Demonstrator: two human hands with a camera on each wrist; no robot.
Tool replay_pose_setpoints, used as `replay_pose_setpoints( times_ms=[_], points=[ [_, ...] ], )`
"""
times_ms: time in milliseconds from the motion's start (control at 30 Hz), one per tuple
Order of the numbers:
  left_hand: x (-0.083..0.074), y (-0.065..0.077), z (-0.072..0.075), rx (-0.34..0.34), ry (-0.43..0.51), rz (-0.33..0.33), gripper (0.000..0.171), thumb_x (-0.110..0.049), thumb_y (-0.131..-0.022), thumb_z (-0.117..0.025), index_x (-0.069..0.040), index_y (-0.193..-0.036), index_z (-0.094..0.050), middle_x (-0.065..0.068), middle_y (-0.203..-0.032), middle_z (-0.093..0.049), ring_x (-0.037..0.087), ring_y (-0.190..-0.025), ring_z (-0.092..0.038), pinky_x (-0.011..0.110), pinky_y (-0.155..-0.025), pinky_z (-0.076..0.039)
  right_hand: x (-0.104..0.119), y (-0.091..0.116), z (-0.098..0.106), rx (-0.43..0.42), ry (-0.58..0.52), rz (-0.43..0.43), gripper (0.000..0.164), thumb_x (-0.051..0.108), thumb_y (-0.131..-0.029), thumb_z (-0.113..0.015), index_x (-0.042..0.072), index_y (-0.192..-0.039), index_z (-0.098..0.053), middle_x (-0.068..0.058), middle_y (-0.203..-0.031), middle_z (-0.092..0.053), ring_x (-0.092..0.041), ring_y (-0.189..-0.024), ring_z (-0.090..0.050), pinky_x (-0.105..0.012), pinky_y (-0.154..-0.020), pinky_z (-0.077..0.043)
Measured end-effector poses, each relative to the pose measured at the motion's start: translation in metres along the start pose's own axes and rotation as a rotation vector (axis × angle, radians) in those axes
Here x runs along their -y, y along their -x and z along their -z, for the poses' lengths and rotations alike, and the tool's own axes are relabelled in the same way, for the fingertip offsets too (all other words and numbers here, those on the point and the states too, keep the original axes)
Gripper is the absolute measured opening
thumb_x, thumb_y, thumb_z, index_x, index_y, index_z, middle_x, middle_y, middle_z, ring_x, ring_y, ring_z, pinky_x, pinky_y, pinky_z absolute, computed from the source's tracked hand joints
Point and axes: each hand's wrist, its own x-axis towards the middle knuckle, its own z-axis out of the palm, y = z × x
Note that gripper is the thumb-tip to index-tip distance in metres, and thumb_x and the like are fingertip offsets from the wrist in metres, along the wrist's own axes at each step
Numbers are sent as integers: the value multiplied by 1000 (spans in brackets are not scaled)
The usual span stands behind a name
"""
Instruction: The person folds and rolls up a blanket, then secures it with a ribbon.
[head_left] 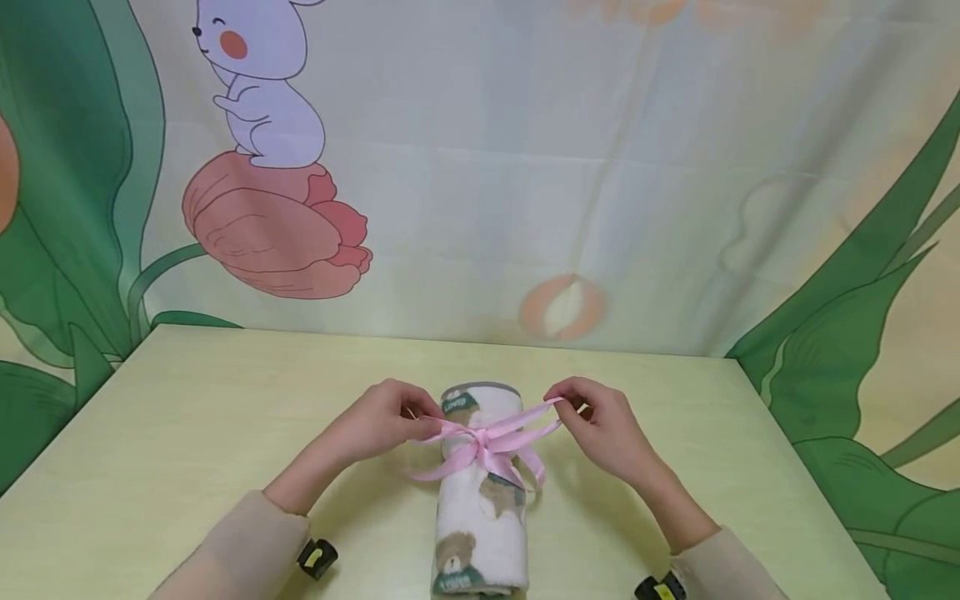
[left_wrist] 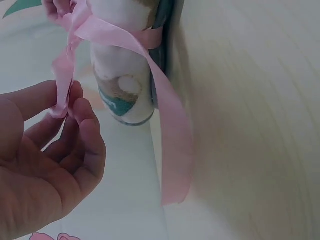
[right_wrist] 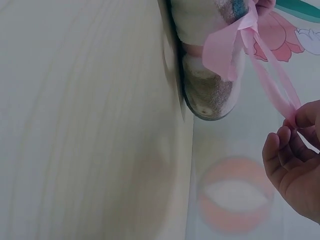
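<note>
A rolled towel (head_left: pixel 480 521) with a bear print lies lengthwise on the table. Around its upper part runs a pink ribbon (head_left: pixel 491 440), tied in a bow on top with loose tails hanging at both sides. My left hand (head_left: pixel 390 419) pinches the bow's left loop between thumb and fingers. On the other side, my right hand (head_left: pixel 600 425) pinches the right loop, held out taut above the towel. In the left wrist view one ribbon tail (left_wrist: pixel 175 145) hangs down past the towel. The right wrist view shows the right loop (right_wrist: pixel 272 87) stretched from the knot to the fingertips.
The pale wooden table (head_left: pixel 225 400) reaches back to a printed cloth backdrop (head_left: pixel 465 183) with a rabbit, flowers and leaves. A black wrist device (head_left: pixel 317 558) sits at the left sleeve, and another (head_left: pixel 660 587) at the right.
</note>
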Motion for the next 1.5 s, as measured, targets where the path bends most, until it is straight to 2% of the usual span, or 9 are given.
replay_pose_setpoints(
  times_ms=[133, 333, 500, 700, 833, 933, 1067, 1167, 1500],
  points=[
    [-3, 2, 3, -34, -10, -11, 5, -11, -94, -72, -8, -92, -76, -1, -80, -68, 17, -73, -61, 34, -67, -51, 1, 1, 3, 10, -11, -18, 15, 0, -98, -65, 12, -98, -74, 8, -86, -69, -14, -67, -60, -29, -61, -52],
    [-8, 6, 0, -104, -17, 25, 7, -13, -96, -71, -10, -90, -71, 1, -82, -66, 18, -71, -60, 34, -61, -49, -1, 4, 4, 47, -26, -72, 19, 0, -95, -64, 14, -90, -74, 7, -78, -67, -14, -59, -55, -27, -52, -45],
    [-8, 8, -2, -140, -25, 37, 7, -12, -96, -69, -9, -90, -68, 1, -80, -65, 18, -68, -58, 32, -57, -47, -2, 5, 5, 58, -34, -99, 21, -2, -92, -63, 16, -86, -73, 5, -75, -67, -13, -55, -52, -25, -47, -41],
    [-6, 10, -4, -162, -9, 49, 8, -14, -101, -63, -7, -97, -64, 4, -77, -65, 22, -66, -61, 30, -53, -44, -4, 5, 4, 63, -36, -103, 17, -3, -88, -65, 12, -84, -73, 3, -73, -65, -14, -57, -53, -26, -48, -42],
    [-3, 11, -5, -154, 74, 63, 11, -16, -104, -60, -6, -106, -60, 7, -76, -64, 31, -70, -63, 30, -54, -43, -5, 4, 3, 63, -31, -103, 17, -3, -87, -65, 12, -84, -73, 5, -73, -65, -14, -57, -54, -26, -49, -43],
    [-1, 9, -6, -167, 183, 48, 13, -14, -104, -62, -3, -111, -59, 9, -81, -64, 33, -79, -63, 33, -64, -49, -4, 3, 2, 61, -30, -99, 18, -2, -87, -65, 13, -84, -73, 6, -73, -66, -14, -57, -55, -26, -49, -44],
    [1, 7, -5, -182, 390, 28, 21, -11, -103, -64, 3, -116, -56, 14, -94, -67, 28, -89, -65, 37, -86, -55, -3, 2, 2, 62, -29, -95, 16, -2, -87, -64, 12, -85, -73, 6, -73, -67, -15, -57, -56, -26, -49, -44],
    [1, 6, -5, -177, 509, 20, 22, -8, -102, -64, 5, -117, -53, 17, -100, -67, 23, -90, -67, 36, -92, -54, -3, 2, 2, 64, -25, -96, 16, -2, -87, -64, 12, -85, -73, 6, -74, -67, -15, -57, -56, -26, -49, -44],
    [2, 2, -5, -171, 567, -29, 17, -3, -102, -63, 6, -113, -55, 12, -96, -66, 17, -87, -65, 31, -88, -55, -4, 1, 0, 69, -22, -92, 15, -2, -87, -64, 10, -85, -73, 6, -73, -67, -14, -58, -55, -26, -50, -44]
  ],
)
